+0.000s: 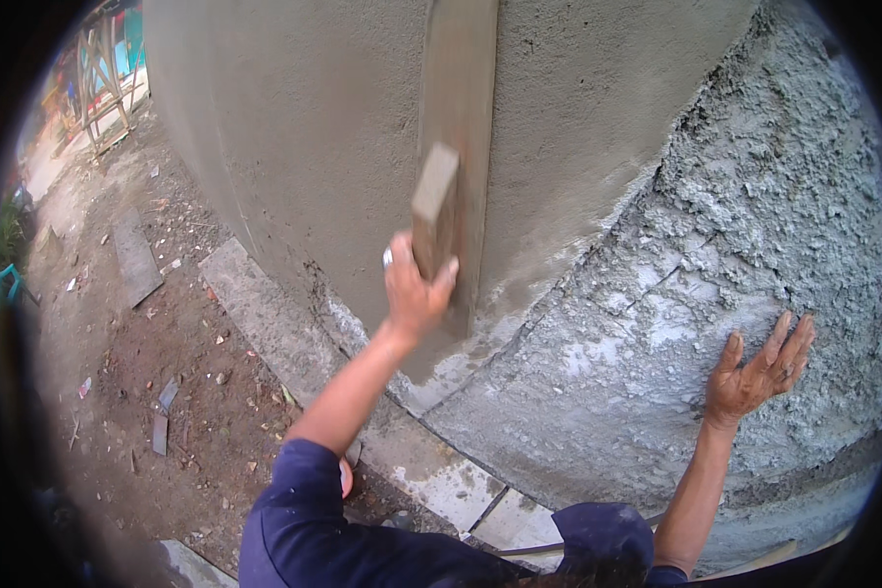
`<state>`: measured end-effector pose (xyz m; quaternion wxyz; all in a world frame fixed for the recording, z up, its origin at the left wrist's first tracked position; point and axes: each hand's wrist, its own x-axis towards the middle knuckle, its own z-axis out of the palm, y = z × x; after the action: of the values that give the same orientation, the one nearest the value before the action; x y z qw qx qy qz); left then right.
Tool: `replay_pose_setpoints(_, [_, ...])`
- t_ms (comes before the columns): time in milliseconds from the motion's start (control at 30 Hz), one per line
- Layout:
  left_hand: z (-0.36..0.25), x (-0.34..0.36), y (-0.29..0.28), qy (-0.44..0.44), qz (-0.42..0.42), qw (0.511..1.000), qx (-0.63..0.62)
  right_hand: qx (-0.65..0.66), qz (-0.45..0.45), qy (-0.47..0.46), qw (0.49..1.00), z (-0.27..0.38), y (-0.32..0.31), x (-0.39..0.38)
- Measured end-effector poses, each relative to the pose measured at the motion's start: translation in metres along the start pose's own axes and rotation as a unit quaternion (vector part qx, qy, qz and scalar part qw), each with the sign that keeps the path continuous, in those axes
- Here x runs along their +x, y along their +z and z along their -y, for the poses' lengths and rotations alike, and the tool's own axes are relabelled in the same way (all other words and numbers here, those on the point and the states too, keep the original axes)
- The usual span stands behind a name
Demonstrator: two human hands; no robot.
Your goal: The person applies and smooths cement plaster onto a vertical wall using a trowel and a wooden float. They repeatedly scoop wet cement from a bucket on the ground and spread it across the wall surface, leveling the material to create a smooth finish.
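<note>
My left hand (416, 289) is closed round a short wooden block (436, 186), blurred, over a long flat wooden board (456, 69). The board lies lengthwise on smooth grey plaster (294, 118); whether the block is fixed to it I cannot tell. My right hand (755, 372) rests with fingers spread on or against the rough, lumpy mortar surface (755, 186) to the right, holding nothing that I can see. An uneven edge runs between the smooth and rough coats.
A concrete strip (255, 304) runs along the wall's foot. At left lie dirt ground (118, 372), a loose grey slab (137, 255) and scraps. A turquoise object (8, 284) sits at the far left edge. Wooden poles (103, 88) stand in the upper left.
</note>
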<state>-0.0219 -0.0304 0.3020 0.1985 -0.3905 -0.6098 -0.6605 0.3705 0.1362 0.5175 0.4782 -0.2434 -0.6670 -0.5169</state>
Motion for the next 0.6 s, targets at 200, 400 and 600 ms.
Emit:
replay_pose_setpoints(200, [-0.035, -0.023, 0.015, 0.02, -0.031, 0.999, 0.003, -0.012, 0.009, 0.014, 1.0, 0.002, 0.002, -0.003])
replay_pose_setpoints(400, [-0.164, 0.248, -0.006, 0.159, -0.086, 0.983, 0.015, -0.01, 0.007, 0.022, 1.0, 0.003, -0.001, 0.001])
replay_pose_setpoints(600, [-0.287, 0.419, -0.037, 0.172, -0.14, 0.971, 0.091, 0.005, -0.003, 0.026, 1.0, 0.008, -0.003, 0.005])
